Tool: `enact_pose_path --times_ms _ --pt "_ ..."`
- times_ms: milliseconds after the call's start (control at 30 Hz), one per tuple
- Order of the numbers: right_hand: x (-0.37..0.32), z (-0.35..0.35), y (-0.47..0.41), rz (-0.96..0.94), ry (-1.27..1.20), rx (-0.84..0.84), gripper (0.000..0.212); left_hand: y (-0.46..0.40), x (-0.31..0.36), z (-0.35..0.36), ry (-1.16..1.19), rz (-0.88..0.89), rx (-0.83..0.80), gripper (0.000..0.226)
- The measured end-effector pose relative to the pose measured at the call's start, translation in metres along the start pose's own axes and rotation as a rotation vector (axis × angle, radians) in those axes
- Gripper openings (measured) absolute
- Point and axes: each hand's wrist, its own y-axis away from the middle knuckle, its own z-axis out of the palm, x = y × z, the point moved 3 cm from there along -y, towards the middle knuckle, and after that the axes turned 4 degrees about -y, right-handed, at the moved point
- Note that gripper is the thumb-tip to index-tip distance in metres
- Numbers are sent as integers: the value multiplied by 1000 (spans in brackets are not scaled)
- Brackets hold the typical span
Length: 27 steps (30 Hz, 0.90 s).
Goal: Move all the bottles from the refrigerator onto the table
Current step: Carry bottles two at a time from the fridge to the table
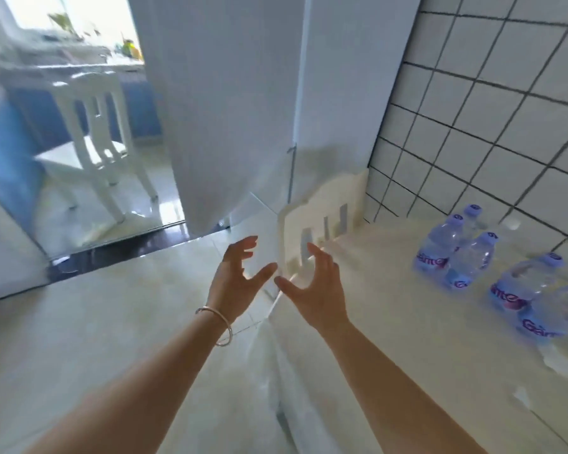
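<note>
Several clear water bottles with purple caps and purple labels stand on the pale table (pixel 391 322) at the right, one group (pixel 453 250) near the tiled wall and another group (pixel 535 296) closer to the right edge. The white refrigerator (pixel 230 103) fills the upper middle, its doors shut as far as I can see. My left hand (pixel 240 280) and my right hand (pixel 312 286) are held out side by side, empty, fingers spread, left of the bottles and over the table's left edge.
A cream chair back (pixel 325 217) stands between the refrigerator and the table. A white chair (pixel 95 136) sits in the room beyond the doorway at left. The tiled wall (pixel 489 109) borders the table at the right. Pale floor tiles (pixel 95 322) spread at lower left.
</note>
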Motion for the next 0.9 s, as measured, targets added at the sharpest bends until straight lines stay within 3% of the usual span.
enact_pose_path --times_ms 233,367,600,700,900 --pt "-97 117 29 -246 16 -249 83 35 -62 -159 -113 -14 240 65" --pt "-155 198 34 -281 -57 -343 82 44 -111 -257 -142 -78 360 67" --pt "-246 324 4 -124 -271 -264 78 8 -192 -388 -203 -142 365 62" --pt "-276 356 -18 -119 -303 -209 75 -24 -212 -419 -263 -89 312 63" --pt "-301 384 -96 -96 -325 -102 74 -113 -247 -443 -137 -56 275 66"
